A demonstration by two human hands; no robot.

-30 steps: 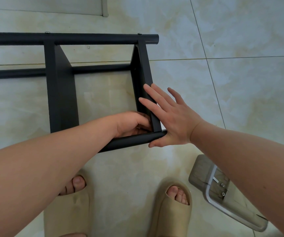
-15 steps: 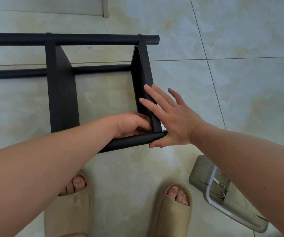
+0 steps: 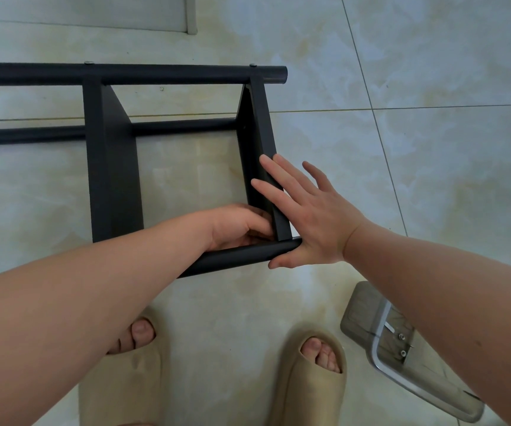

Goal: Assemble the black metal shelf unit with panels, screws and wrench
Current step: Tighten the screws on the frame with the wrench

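Note:
The black metal shelf unit (image 3: 168, 74) lies on its side on the tiled floor, with two flat panels between black tubes. My right hand (image 3: 309, 216) presses flat, fingers straight, against the outer face of the right panel (image 3: 259, 124), its thumb under the end of the near tube (image 3: 242, 255). My left hand (image 3: 235, 226) reaches into the inner corner where that panel meets the near tube. Its fingers are curled there, and whatever they hold is hidden. The left panel (image 3: 110, 167) stands fixed between the tubes. No wrench is in sight.
A clear plastic package (image 3: 368, 321) with a few screws (image 3: 401, 336) inside lies on the floor at the lower right, partly under my right forearm. My feet in beige slippers (image 3: 312, 379) stand just below the frame. A door frame edge (image 3: 191, 13) shows at the top.

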